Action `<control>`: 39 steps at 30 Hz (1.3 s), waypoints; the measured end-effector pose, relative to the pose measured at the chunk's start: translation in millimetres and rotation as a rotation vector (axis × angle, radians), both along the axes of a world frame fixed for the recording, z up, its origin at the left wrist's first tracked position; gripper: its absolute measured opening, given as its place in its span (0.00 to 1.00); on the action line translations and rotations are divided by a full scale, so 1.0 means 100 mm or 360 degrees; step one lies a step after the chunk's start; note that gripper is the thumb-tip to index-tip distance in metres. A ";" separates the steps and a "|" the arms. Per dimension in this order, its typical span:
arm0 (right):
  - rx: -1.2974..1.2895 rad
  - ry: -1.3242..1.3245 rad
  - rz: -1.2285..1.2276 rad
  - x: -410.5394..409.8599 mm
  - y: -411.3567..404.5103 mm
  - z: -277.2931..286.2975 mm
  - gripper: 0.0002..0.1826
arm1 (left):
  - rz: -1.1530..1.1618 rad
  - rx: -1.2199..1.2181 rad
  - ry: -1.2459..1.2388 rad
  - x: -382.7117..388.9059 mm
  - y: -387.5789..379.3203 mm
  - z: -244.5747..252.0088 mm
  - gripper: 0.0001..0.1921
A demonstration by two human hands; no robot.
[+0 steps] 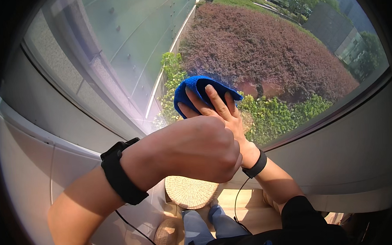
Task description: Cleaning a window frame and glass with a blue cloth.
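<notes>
My right hand (227, 116) holds a folded blue cloth (189, 85) against the window glass (140, 56). Its fingers are spread over the cloth, whose upper edge curls up around the fingertips. Closer to the camera, my left hand (197, 148) is curled into a fist in front of the glass and overlaps the base of my right hand in the picture. Nothing sticks out of the fist, and its palm side is hidden. Black bands with thin cables sit on both wrists.
A round woven stool (191, 191) stands below my hands, by my legs (199, 225). Another woven seat (165, 237) is at lower left. Pale wall panels (23, 153) and a dark-edged window frame (330, 124) surround the glass. Outside are hedges (261, 44).
</notes>
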State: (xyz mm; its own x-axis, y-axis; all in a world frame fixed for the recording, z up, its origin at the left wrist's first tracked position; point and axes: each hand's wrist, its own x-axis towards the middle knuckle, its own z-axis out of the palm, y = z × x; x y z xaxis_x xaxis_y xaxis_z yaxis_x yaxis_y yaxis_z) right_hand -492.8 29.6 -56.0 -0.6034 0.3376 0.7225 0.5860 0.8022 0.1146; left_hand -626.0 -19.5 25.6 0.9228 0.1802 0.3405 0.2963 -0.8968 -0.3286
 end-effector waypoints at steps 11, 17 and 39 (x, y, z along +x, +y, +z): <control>-0.0225 -0.0229 -0.0021 -0.07 -0.09 -0.33 0.25 | 0.0012 0.0049 0.0114 0.03 -0.03 -0.05 0.16; 0.0201 0.0744 -0.0100 0.13 0.09 0.07 0.19 | 0.0066 -0.0155 0.0182 -0.01 -0.04 -0.01 0.11; 0.0109 0.0511 -0.0166 -0.02 -0.02 -0.26 0.20 | 0.0186 -0.0150 0.0188 0.08 -0.07 0.02 0.17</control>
State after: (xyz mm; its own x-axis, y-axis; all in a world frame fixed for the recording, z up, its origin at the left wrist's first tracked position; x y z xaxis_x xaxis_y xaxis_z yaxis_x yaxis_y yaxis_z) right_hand -494.8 27.3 -81.9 -0.3066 0.3297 0.8929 0.6792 0.7330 -0.0374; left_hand -617.5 -26.1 28.0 0.9264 0.3143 0.2072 0.3643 -0.8871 -0.2834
